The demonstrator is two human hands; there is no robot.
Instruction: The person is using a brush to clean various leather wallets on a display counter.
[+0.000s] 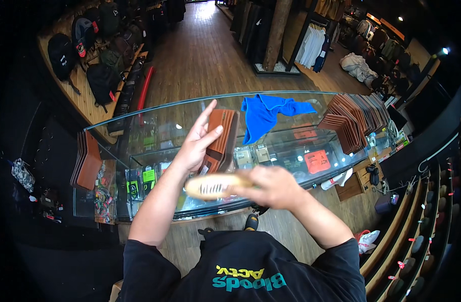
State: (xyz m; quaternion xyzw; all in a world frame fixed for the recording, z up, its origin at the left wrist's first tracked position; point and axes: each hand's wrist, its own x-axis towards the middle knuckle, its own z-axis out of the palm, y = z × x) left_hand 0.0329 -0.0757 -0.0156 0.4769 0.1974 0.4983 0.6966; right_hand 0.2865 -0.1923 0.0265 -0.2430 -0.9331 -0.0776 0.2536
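My left hand point(195, 146) is closed round a brown leather wallet point(224, 132), with the index finger stretched along its upper edge and the thumb across its card slots. The wallet is spread partly open above the glass counter. Just below it, my right hand point(274, 187) grips a light wooden brush point(206, 186), smeared by motion. The brush's far end is close to the wallet's lower part; whether they touch I cannot tell. A crumpled blue cloth point(273, 113) lies on the glass beyond my hands.
Rows of brown wallets point(358, 118) stand on the right of the glass display counter point(177, 108), and a smaller stack point(87, 162) stands at its left end. Small packaged goods sit under the glass. Backpacks point(97, 83) hang at the far left; a wooden post point(276, 38) rises beyond the counter.
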